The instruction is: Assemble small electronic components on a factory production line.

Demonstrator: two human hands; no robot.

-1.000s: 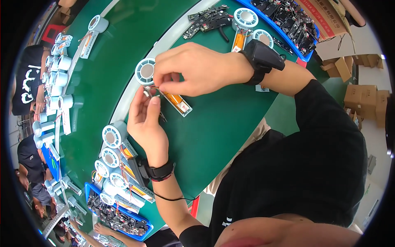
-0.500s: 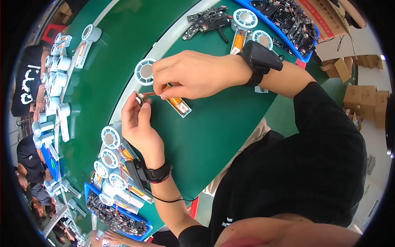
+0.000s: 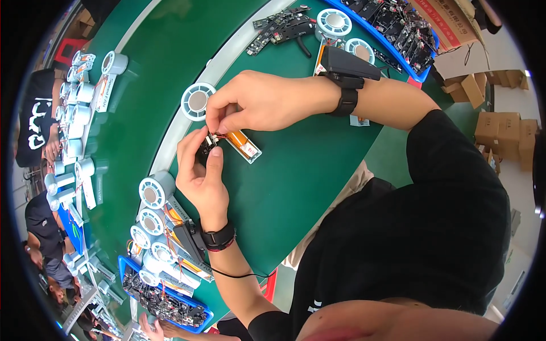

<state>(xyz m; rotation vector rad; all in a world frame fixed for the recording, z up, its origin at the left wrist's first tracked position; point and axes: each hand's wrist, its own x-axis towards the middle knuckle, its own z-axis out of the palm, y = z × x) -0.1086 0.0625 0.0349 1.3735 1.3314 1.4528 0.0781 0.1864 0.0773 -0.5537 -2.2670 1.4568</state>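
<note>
Basically, L hand [image 3: 205, 182] pinches a small black circuit board [image 3: 208, 145] over the green tabletop [image 3: 296, 187], near a pale-blue round-headed plastic fan [image 3: 197, 102], & R hand [image 3: 261, 102] apparently pinches thin red wires [image 3: 222, 136], so hard tugging could prob. rip 'em loose.

A black shirt [image 3: 38, 122], a carton [image 3: 446, 25] and fan handles [image 3: 103, 94] bear print.

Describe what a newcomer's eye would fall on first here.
Probably the two bare hands at the centre: the left hand holds a small dark board, and the right hand meets it. Next, the blue tray heaped with black circuit boards, top right, then the cluster of pale-blue fans, lower left.
</note>
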